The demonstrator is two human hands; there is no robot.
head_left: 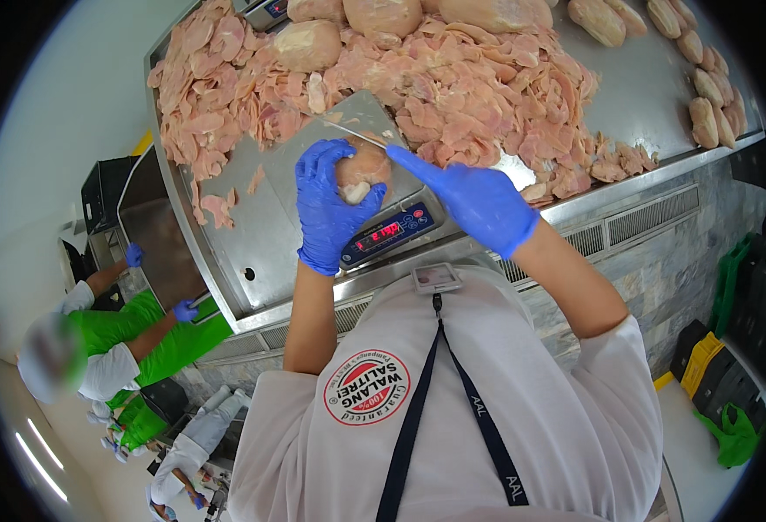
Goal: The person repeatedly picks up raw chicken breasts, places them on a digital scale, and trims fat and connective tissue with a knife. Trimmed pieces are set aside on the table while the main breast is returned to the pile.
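A rounded piece of pink meat rests on the metal plate of a digital scale at the table's near edge. My left hand, in a blue glove, is curled round the meat's left and near sides. From the right, my gloved right hand grips a knife; its handle is hidden in my fingers, with the forefinger stretched along it. The thin blade points to the far left and lies across the far side of the meat. Red digits glow on the scale's front panel.
Thin pink meat slices are heaped behind the scale on the steel table. Whole meat pieces sit at the back, and several more at the far right. At the left, a person in a green apron stands beside a metal bin.
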